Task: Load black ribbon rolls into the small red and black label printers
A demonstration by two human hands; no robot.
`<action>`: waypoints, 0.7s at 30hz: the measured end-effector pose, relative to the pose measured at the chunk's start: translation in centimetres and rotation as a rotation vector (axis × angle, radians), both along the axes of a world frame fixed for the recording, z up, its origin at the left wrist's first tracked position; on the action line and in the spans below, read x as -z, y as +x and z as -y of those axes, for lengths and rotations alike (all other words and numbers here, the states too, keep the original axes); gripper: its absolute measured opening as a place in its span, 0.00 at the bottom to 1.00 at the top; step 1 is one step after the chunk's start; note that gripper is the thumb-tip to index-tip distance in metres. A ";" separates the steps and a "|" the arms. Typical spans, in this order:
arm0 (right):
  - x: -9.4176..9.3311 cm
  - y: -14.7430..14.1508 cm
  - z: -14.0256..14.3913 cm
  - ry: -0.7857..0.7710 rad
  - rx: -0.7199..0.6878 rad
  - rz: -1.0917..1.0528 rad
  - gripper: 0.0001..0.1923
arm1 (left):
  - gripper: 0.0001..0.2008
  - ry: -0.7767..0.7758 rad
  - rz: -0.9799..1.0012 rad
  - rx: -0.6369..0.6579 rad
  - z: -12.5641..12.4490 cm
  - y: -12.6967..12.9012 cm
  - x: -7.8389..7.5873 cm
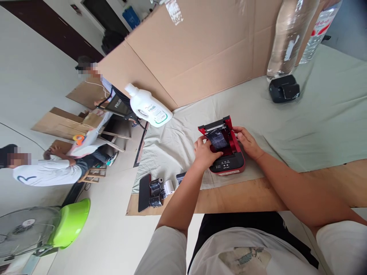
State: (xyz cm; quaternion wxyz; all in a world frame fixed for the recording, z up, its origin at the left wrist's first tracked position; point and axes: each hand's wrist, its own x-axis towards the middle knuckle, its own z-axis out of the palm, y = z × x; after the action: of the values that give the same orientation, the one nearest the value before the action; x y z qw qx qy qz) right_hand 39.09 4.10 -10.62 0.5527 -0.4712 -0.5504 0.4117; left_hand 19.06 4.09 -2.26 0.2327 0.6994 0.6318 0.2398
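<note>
Two hands work at the red printer near the bench edge: left hand fingers clamped on the dark roll, right hand fingers gripping its side. The roll may sit crooked, jamming the lid.

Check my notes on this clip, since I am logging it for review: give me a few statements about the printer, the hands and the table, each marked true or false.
1. The lid of the red label printer stands open. True.
2. The left hand rests on the printer's left side at a dark plastic-wrapped roll in its bay. True.
3. The right hand holds the white detergent bottle. False: it touches the printer's right side; the bottle lies apart on the pale cloth.
4. A black device sits on the cloth beyond the printer. True.
5. The spare paper rolls lie to the right of the printer. False: they lie to its left, near the table edge.
</note>
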 end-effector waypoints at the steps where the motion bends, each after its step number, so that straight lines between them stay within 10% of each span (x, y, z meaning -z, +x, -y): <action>1: 0.1 0.0 -0.1 0.010 0.012 0.019 0.31 | 0.21 -0.005 -0.012 -0.002 -0.4 0.2 0.3; 13: 0.7 0.0 -0.5 0.004 0.055 -0.045 0.30 | 0.29 -0.359 -0.542 0.155 -1.8 2.0 -2.0; 21: 0.9 0.2 -0.6 -0.034 0.061 -0.025 0.29 | 0.28 -0.271 -0.355 0.116 -1.8 1.5 -1.3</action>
State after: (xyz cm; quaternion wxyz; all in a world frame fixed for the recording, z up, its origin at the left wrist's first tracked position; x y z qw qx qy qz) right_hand 39.27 4.74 -11.49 0.5639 -0.4918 -0.5218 0.4097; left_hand 20.55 5.85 -0.96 0.2233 0.7280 0.6480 0.0120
